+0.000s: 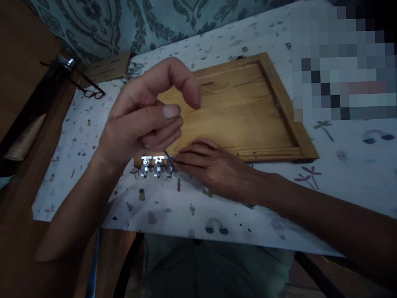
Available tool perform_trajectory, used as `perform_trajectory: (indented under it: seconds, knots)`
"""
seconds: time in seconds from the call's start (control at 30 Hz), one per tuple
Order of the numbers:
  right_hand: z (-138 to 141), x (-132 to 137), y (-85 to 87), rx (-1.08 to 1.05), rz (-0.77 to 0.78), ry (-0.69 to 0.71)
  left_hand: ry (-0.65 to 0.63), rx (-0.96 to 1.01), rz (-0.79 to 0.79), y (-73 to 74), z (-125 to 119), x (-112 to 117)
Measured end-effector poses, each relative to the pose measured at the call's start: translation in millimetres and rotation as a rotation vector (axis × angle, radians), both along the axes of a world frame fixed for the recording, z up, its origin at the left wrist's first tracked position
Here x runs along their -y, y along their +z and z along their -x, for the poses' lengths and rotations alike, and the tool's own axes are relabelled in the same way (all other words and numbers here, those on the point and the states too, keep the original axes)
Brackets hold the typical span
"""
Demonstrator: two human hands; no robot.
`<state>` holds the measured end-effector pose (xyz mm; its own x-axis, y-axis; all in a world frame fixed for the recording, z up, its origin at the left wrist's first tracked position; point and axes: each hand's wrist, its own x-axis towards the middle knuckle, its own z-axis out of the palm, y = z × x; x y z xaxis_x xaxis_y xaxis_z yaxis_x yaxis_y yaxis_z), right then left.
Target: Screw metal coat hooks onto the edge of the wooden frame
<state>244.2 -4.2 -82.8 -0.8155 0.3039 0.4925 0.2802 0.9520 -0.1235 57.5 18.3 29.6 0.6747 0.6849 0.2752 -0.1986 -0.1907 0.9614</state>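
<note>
A wooden panel (239,102) with a raised frame lies on the table. Along its near left edge sit three shiny metal hooks (158,165). My right hand (215,170) lies over the near edge, its fingertips closed against the rightmost metal hook. My left hand (148,111) is raised above the panel's left end. Its index finger is bent out, while the thumb presses on the curled fingers. Whatever they hold is hidden. Below my left hand, a thin dark shaft (166,154) meets the rightmost hook; I cannot tell which hand it belongs to.
The table wears a white printed cloth (174,210). Red-framed glasses (92,94) lie at the far left, near a piece of cardboard (109,67) and a small heap of metal parts (133,69). A pixelated patch covers the upper right. A patterned wall (161,20) stands behind.
</note>
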Motion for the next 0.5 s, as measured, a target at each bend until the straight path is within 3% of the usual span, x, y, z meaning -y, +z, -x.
perform_trajectory:
  seconds: [0.13, 0.23, 0.37, 0.5]
  knots:
    - [1, 0, 0.5, -0.007, -0.008, 0.0, 0.204, 0.113, -0.043, -4.1, -2, 12]
    - [1, 0, -0.5, -0.024, -0.002, 0.013, 0.29, 0.155, -0.073, -2.2, -6, 20]
    - [-2, 0, -0.2, -0.031, 0.014, 0.035, 0.332, 0.206, -0.065, 13.5, -15, 23]
    - [-3, 0, 0.4, -0.012, 0.041, 0.028, 0.536, 0.154, 0.014, 25.7, -22, 24]
